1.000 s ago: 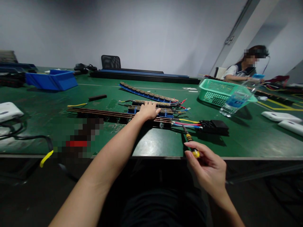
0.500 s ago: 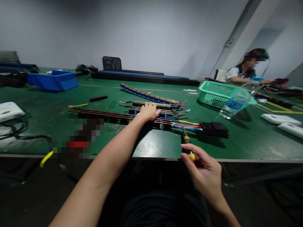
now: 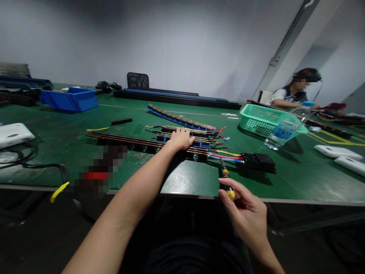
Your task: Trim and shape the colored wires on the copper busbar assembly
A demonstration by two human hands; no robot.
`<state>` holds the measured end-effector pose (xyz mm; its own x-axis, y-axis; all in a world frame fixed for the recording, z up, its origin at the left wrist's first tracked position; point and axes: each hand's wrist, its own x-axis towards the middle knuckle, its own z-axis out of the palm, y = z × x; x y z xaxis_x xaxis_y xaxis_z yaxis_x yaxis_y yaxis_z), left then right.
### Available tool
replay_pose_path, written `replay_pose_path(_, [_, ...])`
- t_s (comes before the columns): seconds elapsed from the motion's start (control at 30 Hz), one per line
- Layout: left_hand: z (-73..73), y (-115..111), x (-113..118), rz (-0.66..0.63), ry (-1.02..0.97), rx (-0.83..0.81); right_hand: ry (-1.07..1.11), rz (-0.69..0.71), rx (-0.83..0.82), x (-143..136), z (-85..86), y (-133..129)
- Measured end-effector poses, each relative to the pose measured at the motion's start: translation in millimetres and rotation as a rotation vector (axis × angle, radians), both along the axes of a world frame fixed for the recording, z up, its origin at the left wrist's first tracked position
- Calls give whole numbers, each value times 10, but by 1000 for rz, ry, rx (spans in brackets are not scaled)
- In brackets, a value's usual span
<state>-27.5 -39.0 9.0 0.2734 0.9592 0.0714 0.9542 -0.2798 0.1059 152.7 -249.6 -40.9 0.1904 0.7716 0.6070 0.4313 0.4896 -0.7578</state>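
My left hand (image 3: 180, 140) lies over the middle of short blue-and-black strips (image 3: 203, 144) with copper-coloured rods, its thumb out to the right and fingertips partly lost among the rods. In front of it runs a longer black strip with copper rods (image 3: 137, 144). Yellow, red and blue wires (image 3: 228, 156) join its right end to a black connector block (image 3: 258, 162). My right hand (image 3: 246, 207), at the table's front edge, pinches a screwdriver (image 3: 226, 178) with a yellow-and-black handle. The screwdriver's tip points up toward the wires; whether it touches them I cannot tell.
A curved rodded strip (image 3: 179, 118) lies behind. At the right are a green basket (image 3: 253, 123), a tilted water bottle (image 3: 278, 135), white devices (image 3: 338, 147) and a seated person (image 3: 296, 91). A blue bin (image 3: 71, 99) and black cables (image 3: 37, 163) are at the left.
The whole view has shifted slightly, with the table lower in the picture. Both hands keep about the same places relative to the strips and screwdriver.
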Motion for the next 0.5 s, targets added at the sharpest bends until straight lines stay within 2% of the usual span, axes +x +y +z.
replay_pose_path(0.3, [-26,0,0,3,9,35,-135,72,94,-9,-189,9])
replay_pose_path(0.5, [-18,1,-5,-1,13,22,3,-9,29,5,-107,-1])
